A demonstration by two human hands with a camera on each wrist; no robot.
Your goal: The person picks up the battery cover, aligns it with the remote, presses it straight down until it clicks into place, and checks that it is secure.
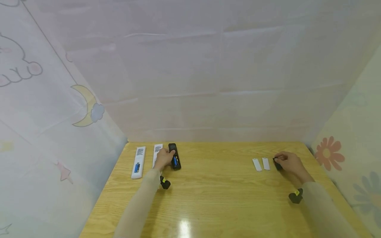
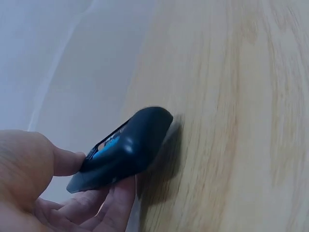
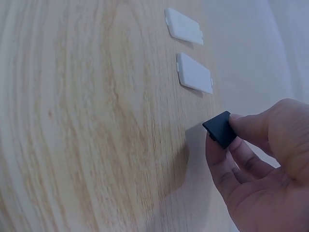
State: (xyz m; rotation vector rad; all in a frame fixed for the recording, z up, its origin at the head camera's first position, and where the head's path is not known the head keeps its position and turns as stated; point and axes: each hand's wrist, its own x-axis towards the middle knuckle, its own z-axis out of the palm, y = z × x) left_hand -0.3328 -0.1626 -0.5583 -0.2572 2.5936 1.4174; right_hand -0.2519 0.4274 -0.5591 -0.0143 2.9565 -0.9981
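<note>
My left hand [image 1: 164,158] grips a black remote control [image 1: 172,147], thumb on one side and fingers beneath in the left wrist view. Its battery compartment is uncovered, with blue batteries [image 1: 175,161] inside. At the right, my right hand [image 1: 291,162] pinches a small black battery cover [image 3: 220,129] between thumb and fingers, just above the table. Two white battery covers [image 1: 257,164] [image 3: 194,73] lie side by side to the left of that hand. A white remote [image 1: 157,150] is partly hidden behind my left hand, and another white remote [image 1: 138,162] with an uncovered blue battery lies farther left.
The wooden table [image 1: 220,191] bears all of these things. A pale cloth wall [image 1: 190,109] rises along its far edge, with patterned cloth [image 1: 35,132] on the left side and more on the right. A black wrist camera [image 1: 296,196] hangs by each wrist.
</note>
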